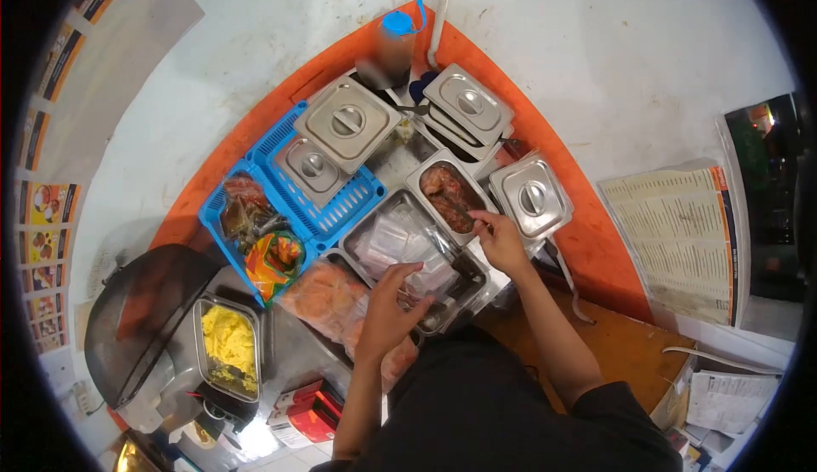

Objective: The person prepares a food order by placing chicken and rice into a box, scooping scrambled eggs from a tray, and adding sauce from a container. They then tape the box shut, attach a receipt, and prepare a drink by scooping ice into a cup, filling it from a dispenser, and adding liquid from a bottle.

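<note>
My right hand (500, 240) is closed at the near edge of a steel pan of dark reddish-brown meat (444, 189). Its fingertips meet by a dark, slim piece that lies over the meat; what they pinch is too small to name. My left hand (393, 312) has its thumb and fingers apart, above the near left side of a larger steel pan (487, 283). Clear plastic bags with pale contents (398, 246) lie in that pan. Left of this hand are bags of orange-pink food (322, 291).
Lidded steel pans (347, 120) stand at the back, with another lid (533, 199) to the right. A blue basket (298, 187) holds packets. Yellow food (228, 340) fills a tray at left, beside a dark domed cover (140, 327). A blue-capped bottle (393, 51) stands in the corner.
</note>
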Tool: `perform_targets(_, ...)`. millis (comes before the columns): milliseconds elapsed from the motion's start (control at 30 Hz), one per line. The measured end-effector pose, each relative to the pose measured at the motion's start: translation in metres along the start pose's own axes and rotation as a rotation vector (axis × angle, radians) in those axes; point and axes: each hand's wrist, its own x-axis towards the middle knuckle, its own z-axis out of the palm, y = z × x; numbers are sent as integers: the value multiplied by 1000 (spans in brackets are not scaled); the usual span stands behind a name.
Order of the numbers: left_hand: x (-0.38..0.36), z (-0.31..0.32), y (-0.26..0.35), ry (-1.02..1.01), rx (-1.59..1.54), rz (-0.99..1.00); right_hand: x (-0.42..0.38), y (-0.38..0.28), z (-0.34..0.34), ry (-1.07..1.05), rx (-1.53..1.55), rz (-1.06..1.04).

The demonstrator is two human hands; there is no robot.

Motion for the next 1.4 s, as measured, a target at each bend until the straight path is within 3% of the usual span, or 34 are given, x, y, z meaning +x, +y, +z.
perform_targets(133, 0, -1, -5, 5, 20, -1, 6, 16, 7, 60, -61, -44)
perform_targets(233, -1, -5, 0, -12, 69, -7, 3, 3, 16, 235, -404, -285)
perform_targets(333, -5, -4, 0, 8, 60, -1, 7, -8, 23, 195, -412, -277)
perform_targets(433, -7, -3, 0, 28, 31, -14, 15, -10, 26, 96, -229, -280)
perform_targets(533, -12, -6, 1, 39, 42, -34, 10, -22, 7, 11, 29, -4)
perform_targets(667, -12, -13, -1, 47, 72, 9, 12, 26, 10, 56, 203, 10)
perform_targets(767, -11, -14, -1, 105, 47, 49, 5, 28, 6, -33, 71, 20)
perform_targets(867, -8, -15, 0, 146, 17, 54, 8, 27, 6, 61, 143, 31)
perform_targets(1067, -5, -18, -4, 135, 8, 36, 4, 0, 0, 43, 58, 50)
perform_targets(1400, 0, -16, 4, 182, -35, 39, 6, 19, -7, -43, 485, 235)
